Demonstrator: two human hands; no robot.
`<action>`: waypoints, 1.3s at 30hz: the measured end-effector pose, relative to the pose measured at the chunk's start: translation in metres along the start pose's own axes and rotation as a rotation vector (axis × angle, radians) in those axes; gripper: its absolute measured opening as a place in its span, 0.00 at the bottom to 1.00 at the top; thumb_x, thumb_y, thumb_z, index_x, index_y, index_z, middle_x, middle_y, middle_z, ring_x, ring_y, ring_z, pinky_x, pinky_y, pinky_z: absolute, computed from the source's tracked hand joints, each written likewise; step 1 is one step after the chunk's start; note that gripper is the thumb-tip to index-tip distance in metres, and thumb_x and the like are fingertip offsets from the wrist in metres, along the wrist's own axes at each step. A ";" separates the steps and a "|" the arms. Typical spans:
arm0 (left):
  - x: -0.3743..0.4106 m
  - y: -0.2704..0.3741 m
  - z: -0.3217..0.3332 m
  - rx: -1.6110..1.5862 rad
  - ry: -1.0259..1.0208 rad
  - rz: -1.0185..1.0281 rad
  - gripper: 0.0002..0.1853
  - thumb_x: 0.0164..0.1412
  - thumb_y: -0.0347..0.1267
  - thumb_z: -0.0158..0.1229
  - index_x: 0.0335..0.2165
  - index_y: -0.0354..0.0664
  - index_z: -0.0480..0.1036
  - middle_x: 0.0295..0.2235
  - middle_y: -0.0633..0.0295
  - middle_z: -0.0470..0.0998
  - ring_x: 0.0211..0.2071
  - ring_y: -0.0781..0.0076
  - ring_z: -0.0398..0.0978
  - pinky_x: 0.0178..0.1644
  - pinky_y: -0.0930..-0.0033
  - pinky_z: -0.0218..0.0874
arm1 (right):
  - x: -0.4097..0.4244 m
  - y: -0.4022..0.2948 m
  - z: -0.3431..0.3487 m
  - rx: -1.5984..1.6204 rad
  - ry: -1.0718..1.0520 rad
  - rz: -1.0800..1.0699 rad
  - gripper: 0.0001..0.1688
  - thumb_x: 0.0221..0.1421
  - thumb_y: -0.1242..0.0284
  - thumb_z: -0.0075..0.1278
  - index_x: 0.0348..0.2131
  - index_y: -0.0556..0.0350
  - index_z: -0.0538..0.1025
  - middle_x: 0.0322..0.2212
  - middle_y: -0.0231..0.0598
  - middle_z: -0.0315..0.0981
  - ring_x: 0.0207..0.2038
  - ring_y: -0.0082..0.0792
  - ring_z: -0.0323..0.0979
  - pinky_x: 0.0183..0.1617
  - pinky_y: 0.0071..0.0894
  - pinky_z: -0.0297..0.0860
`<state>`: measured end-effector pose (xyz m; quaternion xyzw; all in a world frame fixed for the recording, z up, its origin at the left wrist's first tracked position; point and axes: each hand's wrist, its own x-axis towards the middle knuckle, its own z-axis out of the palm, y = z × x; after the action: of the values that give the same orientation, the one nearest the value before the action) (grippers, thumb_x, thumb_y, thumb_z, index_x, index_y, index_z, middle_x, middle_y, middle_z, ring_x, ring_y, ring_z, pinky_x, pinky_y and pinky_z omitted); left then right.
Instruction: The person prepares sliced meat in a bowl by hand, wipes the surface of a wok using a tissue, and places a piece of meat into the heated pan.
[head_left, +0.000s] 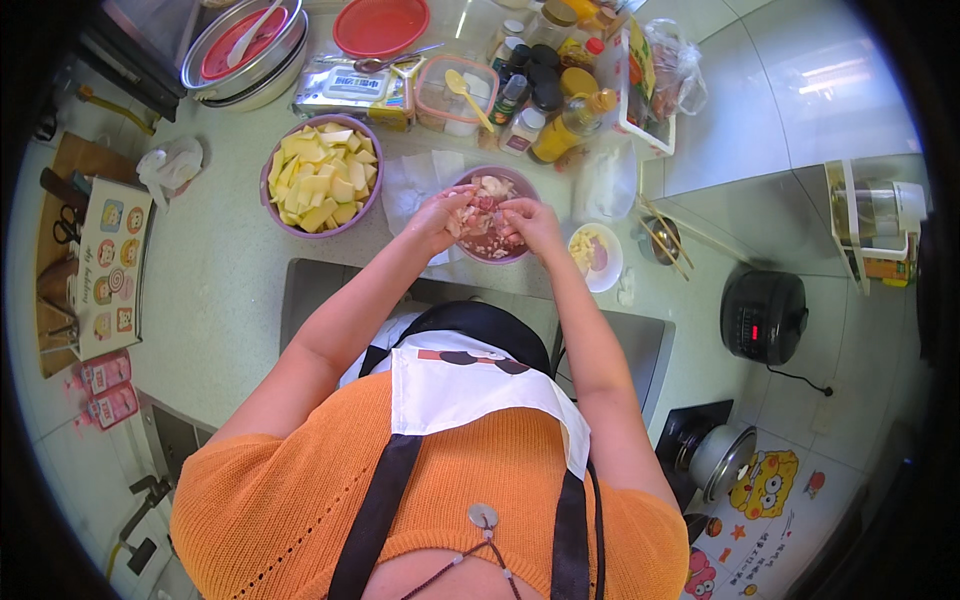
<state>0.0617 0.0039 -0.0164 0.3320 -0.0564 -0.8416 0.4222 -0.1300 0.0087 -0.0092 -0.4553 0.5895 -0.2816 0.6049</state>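
Note:
Both hands are over a purple bowl that holds raw meat pieces in reddish liquid. My left hand grips some raw meat above the bowl's left side. At the right side, my right hand has its fingers curled on a piece of the same meat. Left of them, a second purple bowl is heaped with pale green-yellow vegetable slices. To the right, a small white bowl contains chopped pale yellow bits and a pinkish piece. White paper lies between the two purple bowls.
Behind stand a wipes pack, a seasoning box with a yellow spoon, an oil bottle and several jars. Chopsticks rest on a metal cup at right, before a black electric cooker. A knife rack is at far left.

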 end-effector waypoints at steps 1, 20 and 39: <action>0.000 0.000 0.001 0.010 0.006 0.004 0.12 0.54 0.27 0.51 0.39 0.40 0.67 0.29 0.62 0.71 0.29 0.73 0.70 0.27 0.77 0.65 | -0.001 -0.003 -0.004 0.063 0.006 0.005 0.10 0.53 0.76 0.45 0.37 0.58 0.72 0.24 0.31 0.71 0.23 0.17 0.68 0.24 0.10 0.66; 0.004 -0.006 -0.007 0.011 -0.072 0.020 0.12 0.54 0.28 0.50 0.39 0.38 0.67 0.29 0.61 0.72 0.30 0.71 0.71 0.32 0.70 0.67 | -0.013 -0.019 -0.014 0.464 -0.135 0.080 0.21 0.52 0.77 0.44 0.47 0.61 0.64 0.34 0.37 0.71 0.25 0.18 0.70 0.26 0.11 0.68; -0.002 -0.005 -0.003 0.015 -0.047 -0.007 0.10 0.56 0.26 0.47 0.38 0.37 0.66 0.33 0.57 0.72 0.34 0.67 0.71 0.35 0.68 0.67 | -0.015 -0.022 0.007 0.041 0.075 -0.150 0.13 0.46 0.79 0.51 0.35 0.62 0.72 0.30 0.37 0.73 0.31 0.23 0.70 0.36 0.20 0.66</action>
<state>0.0607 0.0091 -0.0194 0.3156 -0.0713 -0.8501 0.4155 -0.1209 0.0140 0.0162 -0.4749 0.5700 -0.3548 0.5689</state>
